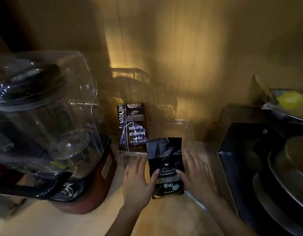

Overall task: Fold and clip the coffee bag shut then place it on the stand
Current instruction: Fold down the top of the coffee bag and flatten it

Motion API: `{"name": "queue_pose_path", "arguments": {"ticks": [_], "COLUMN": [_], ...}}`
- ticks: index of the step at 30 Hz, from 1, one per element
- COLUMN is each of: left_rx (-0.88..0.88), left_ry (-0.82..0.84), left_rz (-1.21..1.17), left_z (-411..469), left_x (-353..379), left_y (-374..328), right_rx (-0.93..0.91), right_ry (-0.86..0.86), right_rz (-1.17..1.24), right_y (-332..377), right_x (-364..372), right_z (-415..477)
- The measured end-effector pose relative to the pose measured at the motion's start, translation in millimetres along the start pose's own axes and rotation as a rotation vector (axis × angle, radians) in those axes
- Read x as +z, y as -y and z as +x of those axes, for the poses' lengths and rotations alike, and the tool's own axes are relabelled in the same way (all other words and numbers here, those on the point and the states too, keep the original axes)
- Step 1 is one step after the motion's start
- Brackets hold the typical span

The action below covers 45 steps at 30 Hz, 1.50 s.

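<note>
A black coffee bag (166,166) marked "Treasure Blue Mountain" stands upright on the wooden counter, its top edge crumpled and unfolded. My left hand (138,181) holds its left side, thumb across the front. My right hand (196,174) holds its right side, thumb on the front as well. Just behind it is a clear acrylic stand (179,124), on whose left part a brown "Gaoling" coffee bag (132,126) stands upright. No clip is visible.
A large blender (45,126) with a clear cover and red base fills the left. A black appliance (259,167) with metal pans is at the right, a bowl with yellow fruit (288,101) above it. Wooden wall behind.
</note>
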<state>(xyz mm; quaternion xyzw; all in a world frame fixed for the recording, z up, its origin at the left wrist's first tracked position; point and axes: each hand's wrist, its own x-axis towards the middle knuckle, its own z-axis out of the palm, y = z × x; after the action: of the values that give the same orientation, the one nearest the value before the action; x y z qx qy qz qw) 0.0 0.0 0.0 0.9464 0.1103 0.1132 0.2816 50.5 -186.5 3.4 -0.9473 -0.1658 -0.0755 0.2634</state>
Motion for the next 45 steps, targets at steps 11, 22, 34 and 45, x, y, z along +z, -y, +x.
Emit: {"name": "queue_pose_path", "arguments": {"ticks": [11,22,34,45], "left_rx": [-0.173,-0.483,-0.502,-1.015], "left_ry": [0.131,0.133,-0.052,0.140], "left_rz": [-0.479,-1.004,-0.815,-1.533], "left_z": [-13.6,-9.5,-15.8,-1.8], "left_x": [29.3,21.7,26.1,7.9], "left_y": [-2.3,-14.3,-18.3,-20.5], "right_rx": [0.070,0.436,0.336,0.610], "right_ry": [-0.021,0.001,0.025,-0.105], "right_rz": [0.192,0.769,0.349,0.868], "right_y": [4.1,7.3,7.4,15.9], "right_x": [19.3,23.7,21.0,22.1], "right_z": [-17.0,-8.9,-17.2,0.6]}}
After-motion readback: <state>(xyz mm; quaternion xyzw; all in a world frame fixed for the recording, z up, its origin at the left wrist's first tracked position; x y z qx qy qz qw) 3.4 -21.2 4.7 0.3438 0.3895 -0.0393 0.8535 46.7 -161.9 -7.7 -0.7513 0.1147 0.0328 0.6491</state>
